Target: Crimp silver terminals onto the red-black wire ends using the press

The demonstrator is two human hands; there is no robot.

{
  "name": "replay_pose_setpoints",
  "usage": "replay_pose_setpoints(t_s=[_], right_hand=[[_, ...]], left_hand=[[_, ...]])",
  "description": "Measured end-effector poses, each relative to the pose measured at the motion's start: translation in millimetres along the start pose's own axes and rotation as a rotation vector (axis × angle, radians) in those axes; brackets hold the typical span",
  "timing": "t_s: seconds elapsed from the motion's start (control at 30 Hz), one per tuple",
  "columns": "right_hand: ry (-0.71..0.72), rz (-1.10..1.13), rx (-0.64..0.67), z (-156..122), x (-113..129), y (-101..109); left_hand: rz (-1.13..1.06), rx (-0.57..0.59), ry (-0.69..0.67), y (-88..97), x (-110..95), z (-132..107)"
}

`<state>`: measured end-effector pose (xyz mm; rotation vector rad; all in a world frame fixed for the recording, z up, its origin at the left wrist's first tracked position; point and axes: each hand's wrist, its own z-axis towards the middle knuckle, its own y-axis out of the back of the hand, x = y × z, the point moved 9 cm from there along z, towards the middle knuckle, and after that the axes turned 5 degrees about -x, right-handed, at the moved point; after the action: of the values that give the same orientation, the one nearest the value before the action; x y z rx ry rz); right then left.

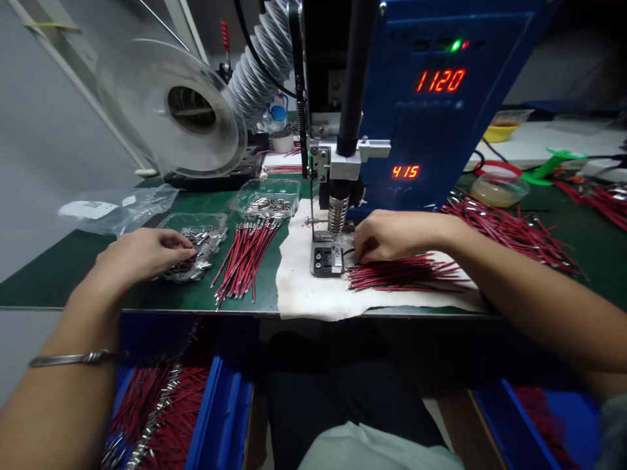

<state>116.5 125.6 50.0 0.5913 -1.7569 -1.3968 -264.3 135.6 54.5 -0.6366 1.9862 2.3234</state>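
Observation:
My left hand [142, 254] reaches over a clear plastic tray [215, 228] of small metal parts [200, 258]. Its thumb and fingers are curled together at the parts; what they pinch, if anything, is hidden. Beside the soldering machine's spring-wrapped tip [337, 212], my right hand [386, 236] is closed, knuckles up. A short dark wire [349, 251] runs from the small black fixture [327, 260] under the tip to its fingers. Just below that hand lies a bundle of red and black wires [396, 273] on a white cloth [313, 300].
Another clear tray [267, 199] of metal parts stands behind a row of wires [247, 258]. A blue machine housing [416, 130] with lit displays rises behind my right hand. More wires [509, 228] are heaped at right. Below the table edge are blue bins [225, 411].

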Motion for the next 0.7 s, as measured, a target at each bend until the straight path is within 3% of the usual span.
replay_pose_setpoints(t_s=[0.1, 0.27, 0.47, 0.6, 0.7], right_hand=[[0.023, 0.025, -0.012, -1.5, -0.3, -0.6], [0.03, -0.019, -0.067, -9.9, -0.6, -2.5], [0.032, -0.025, -0.073, -13.3, -2.5, -5.7], [0.03, -0.038, -0.088, -14.4, -3.6, -3.5], [0.027, -0.029, -0.101, -16.8, -3.1, -0.1]], left_hand=[[0.07, -0.027, 0.096, 1.1, -0.9, -2.3], [0.071, -0.096, 0.13, 3.9, -11.2, -11.4], [-0.052, -0.297, 0.089, 30.3, -26.5, -28.5], [-0.334, -0.475, -0.012, 40.7, -60.7, -56.1], [-0.778, -0.364, -0.068, 9.0, -98.3, -81.3]])
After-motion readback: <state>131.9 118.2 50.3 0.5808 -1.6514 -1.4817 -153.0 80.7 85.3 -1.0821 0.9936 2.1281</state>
